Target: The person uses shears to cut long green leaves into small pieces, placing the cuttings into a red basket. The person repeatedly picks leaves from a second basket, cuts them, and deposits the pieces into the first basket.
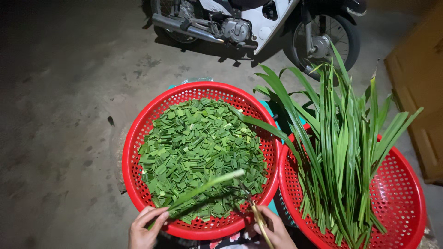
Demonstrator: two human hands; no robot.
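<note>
My left hand holds a bundle of long green leaves by its lower end, angled up and to the right over a red perforated basket. That basket is heaped with cut green leaf pieces. My right hand grips scissors with golden handles, whose blades point up toward the pale cut end of the bundle near the basket's front rim.
A second red basket on the right holds several long uncut leaves that stick out upward. A motorbike is parked behind on the concrete floor. A brown wooden panel stands at the right edge.
</note>
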